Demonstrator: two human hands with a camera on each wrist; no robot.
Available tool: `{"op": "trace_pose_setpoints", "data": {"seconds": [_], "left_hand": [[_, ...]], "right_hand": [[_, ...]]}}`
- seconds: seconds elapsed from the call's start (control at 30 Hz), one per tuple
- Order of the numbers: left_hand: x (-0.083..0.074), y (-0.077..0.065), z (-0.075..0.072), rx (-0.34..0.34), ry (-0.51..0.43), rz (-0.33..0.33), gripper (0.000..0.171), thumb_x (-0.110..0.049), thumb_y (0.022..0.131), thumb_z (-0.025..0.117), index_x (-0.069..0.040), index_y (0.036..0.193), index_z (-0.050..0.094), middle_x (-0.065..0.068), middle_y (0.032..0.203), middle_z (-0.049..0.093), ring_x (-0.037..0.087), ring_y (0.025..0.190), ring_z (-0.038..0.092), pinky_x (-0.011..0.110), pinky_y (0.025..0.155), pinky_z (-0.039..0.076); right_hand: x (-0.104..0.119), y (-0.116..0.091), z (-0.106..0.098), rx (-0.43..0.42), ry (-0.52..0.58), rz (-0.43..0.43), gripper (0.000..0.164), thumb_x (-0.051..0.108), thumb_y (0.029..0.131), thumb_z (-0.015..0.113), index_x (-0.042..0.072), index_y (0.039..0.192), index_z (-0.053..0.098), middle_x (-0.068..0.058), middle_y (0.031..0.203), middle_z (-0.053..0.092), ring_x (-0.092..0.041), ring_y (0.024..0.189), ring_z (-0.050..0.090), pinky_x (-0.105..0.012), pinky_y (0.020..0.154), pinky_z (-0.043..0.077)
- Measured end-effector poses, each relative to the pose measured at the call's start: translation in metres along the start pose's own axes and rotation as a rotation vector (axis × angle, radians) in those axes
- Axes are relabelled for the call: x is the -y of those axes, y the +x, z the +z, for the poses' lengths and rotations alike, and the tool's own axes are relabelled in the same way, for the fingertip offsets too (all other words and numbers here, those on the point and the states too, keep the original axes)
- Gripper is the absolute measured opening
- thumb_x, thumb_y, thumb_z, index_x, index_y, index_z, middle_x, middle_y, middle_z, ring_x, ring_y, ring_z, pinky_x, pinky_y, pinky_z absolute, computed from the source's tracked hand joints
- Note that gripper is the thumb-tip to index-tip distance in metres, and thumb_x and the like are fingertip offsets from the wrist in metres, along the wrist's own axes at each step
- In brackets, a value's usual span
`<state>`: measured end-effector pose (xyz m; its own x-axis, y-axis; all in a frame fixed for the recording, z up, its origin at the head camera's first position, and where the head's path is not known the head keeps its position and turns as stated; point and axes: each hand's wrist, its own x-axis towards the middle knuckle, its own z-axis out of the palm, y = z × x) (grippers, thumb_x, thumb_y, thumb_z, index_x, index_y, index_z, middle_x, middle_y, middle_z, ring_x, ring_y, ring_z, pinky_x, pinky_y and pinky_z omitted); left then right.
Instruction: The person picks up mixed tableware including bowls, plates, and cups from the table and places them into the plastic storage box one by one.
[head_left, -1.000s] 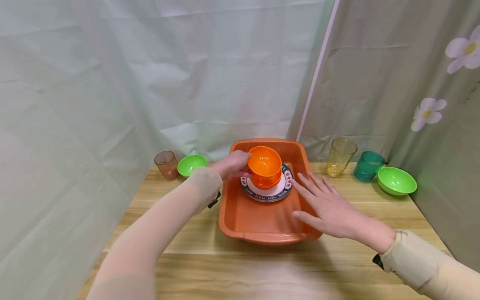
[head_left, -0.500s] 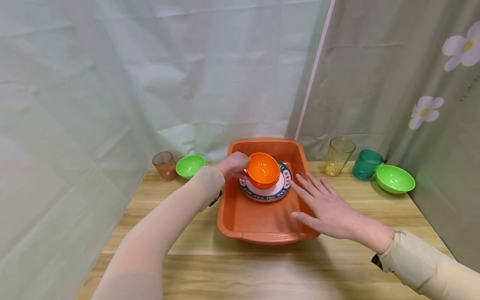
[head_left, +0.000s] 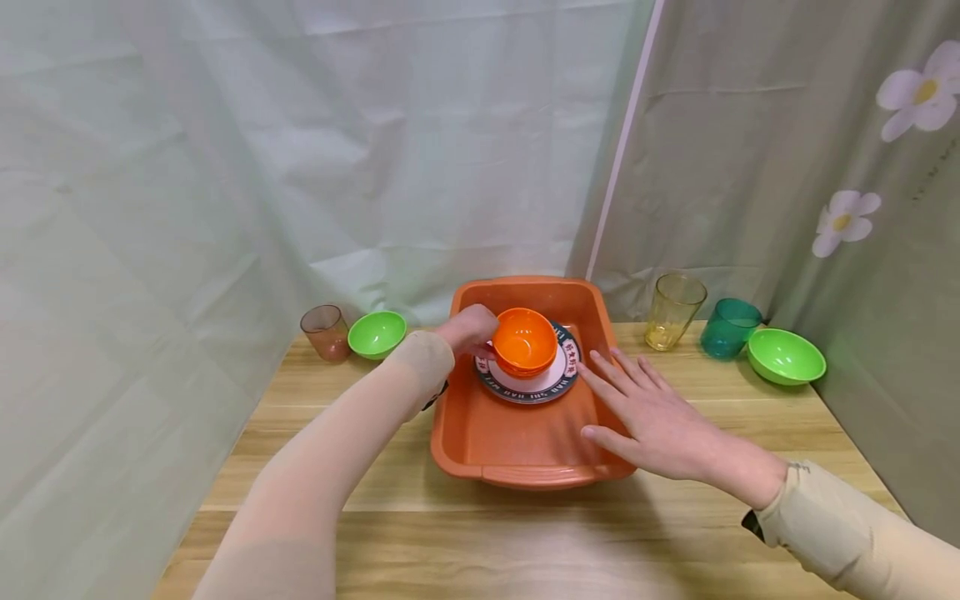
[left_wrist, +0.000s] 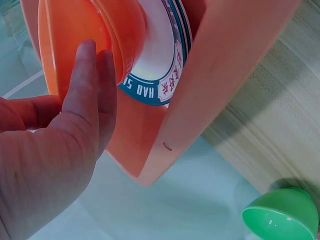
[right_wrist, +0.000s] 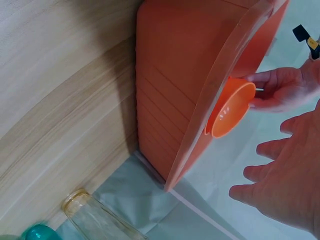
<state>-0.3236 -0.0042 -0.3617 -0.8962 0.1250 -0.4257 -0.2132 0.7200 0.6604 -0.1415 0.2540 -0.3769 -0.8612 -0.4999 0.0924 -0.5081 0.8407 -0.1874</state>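
My left hand (head_left: 471,327) pinches the left rim of an orange bowl (head_left: 527,337). That bowl sits in a stack of orange bowls, its edges nested close over the ones beneath. Under the stack is a round plate (head_left: 525,396) with a dark lettered border, inside an orange-brown plastic basin (head_left: 536,437). In the left wrist view, fingers (left_wrist: 82,75) lie along the bowl's wall, with the thumb on the other side of the rim. My right hand (head_left: 660,417) is spread flat above the basin's right edge, holding nothing.
On the wooden table (head_left: 480,542), left of the basin, are a brownish tumbler (head_left: 327,335) and a green bowl (head_left: 377,335). To its right stand a yellowish glass (head_left: 673,312), a teal cup (head_left: 729,329) and another green bowl (head_left: 786,357). Curtains (head_left: 420,150) hang behind.
My left hand has lowered the orange bowl from a raised, tilted position down onto the stack. My right hand stays spread in nearly the same place. The head view has shifted slightly.
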Motion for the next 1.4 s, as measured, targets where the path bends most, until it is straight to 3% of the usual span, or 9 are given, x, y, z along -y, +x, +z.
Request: {"op": "trace_pose_setpoints", "data": {"seconds": [0.2,0.4,0.53,0.73,0.87,1.0,1.1,1.23,1.4], "left_hand": [[0.001,0.005,0.0,0.013,0.051,0.003,0.025,-0.007,0.107,0.049,0.003,0.125,0.063,0.016,0.113,0.063,0.026,0.079,0.07,0.033,0.076,0.061],[0.005,0.01,-0.001,0.011,0.021,0.0,0.034,-0.01,0.108,0.051,0.001,0.138,0.06,0.016,0.118,0.064,0.026,0.079,0.071,0.034,0.076,0.061],[0.006,0.013,-0.001,0.016,0.006,-0.009,0.037,-0.009,0.108,0.051,0.001,0.143,0.057,0.016,0.12,0.063,0.025,0.08,0.071,0.036,0.078,0.061],[0.003,0.011,-0.001,0.028,0.049,-0.025,0.032,-0.006,0.107,0.049,0.002,0.137,0.058,0.016,0.118,0.06,0.028,0.087,0.072,0.033,0.079,0.06],[0.004,0.004,-0.002,0.02,0.098,0.004,0.028,-0.004,0.105,0.052,0.004,0.13,0.06,0.016,0.113,0.061,0.029,0.09,0.072,0.034,0.081,0.06],[0.006,-0.002,-0.004,0.009,0.127,0.065,0.039,-0.01,0.105,0.053,0.006,0.14,0.052,0.019,0.124,0.06,0.029,0.099,0.067,0.037,0.089,0.058],[0.008,-0.007,-0.007,-0.037,0.172,0.153,0.054,-0.021,0.107,0.053,0.004,0.153,0.039,0.02,0.147,0.05,0.032,0.122,0.057,0.041,0.106,0.048],[0.011,-0.01,-0.012,-0.152,0.389,0.308,0.066,-0.033,0.107,0.052,-0.001,0.16,0.029,0.019,0.162,0.033,0.033,0.146,0.035,0.045,0.121,0.028],[0.017,-0.016,-0.017,-0.257,0.618,0.433,0.075,-0.044,0.104,0.054,-0.007,0.163,0.025,0.017,0.164,0.028,0.034,0.149,0.031,0.048,0.12,0.029]], "right_hand": [[0.0,0.0,0.001,-0.001,0.002,-0.005,0.083,0.063,0.099,0.053,0.024,0.165,0.022,-0.005,0.171,0.014,-0.032,0.157,0.003,-0.062,0.121,0.01],[0.0,0.0,0.002,0.0,0.013,-0.001,0.082,0.06,0.099,0.056,0.023,0.165,0.023,-0.005,0.171,0.014,-0.032,0.157,0.002,-0.061,0.122,0.008],[0.0,0.0,0.003,-0.001,0.004,-0.007,0.082,0.064,0.1,0.051,0.023,0.165,0.023,-0.005,0.17,0.015,-0.032,0.157,0.003,-0.061,0.122,0.009],[0.001,0.0,0.003,-0.005,-0.002,-0.016,0.082,0.064,0.1,0.051,0.021,0.165,0.024,-0.005,0.17,0.016,-0.033,0.156,0.005,-0.06,0.122,0.01],[0.0,0.0,0.003,-0.004,0.004,-0.014,0.081,0.062,0.1,0.053,0.022,0.165,0.024,-0.005,0.17,0.016,-0.033,0.156,0.006,-0.06,0.122,0.01],[0.0,0.0,0.003,0.001,0.014,-0.009,0.082,0.065,0.1,0.05,0.022,0.165,0.025,-0.006,0.17,0.016,-0.033,0.156,0.006,-0.06,0.122,0.009],[0.0,0.0,0.004,0.007,0.02,-0.005,0.082,0.066,0.1,0.049,0.021,0.164,0.025,-0.006,0.17,0.017,-0.033,0.156,0.006,-0.059,0.122,0.008],[-0.001,0.0,0.004,0.008,0.024,0.002,0.081,0.063,0.1,0.052,0.02,0.164,0.027,-0.007,0.17,0.017,-0.035,0.156,0.007,-0.06,0.122,0.008],[-0.003,0.0,0.004,0.017,0.027,0.017,0.082,0.068,0.1,0.046,0.021,0.164,0.025,-0.007,0.17,0.017,-0.037,0.156,0.008,-0.061,0.122,0.009]]}}
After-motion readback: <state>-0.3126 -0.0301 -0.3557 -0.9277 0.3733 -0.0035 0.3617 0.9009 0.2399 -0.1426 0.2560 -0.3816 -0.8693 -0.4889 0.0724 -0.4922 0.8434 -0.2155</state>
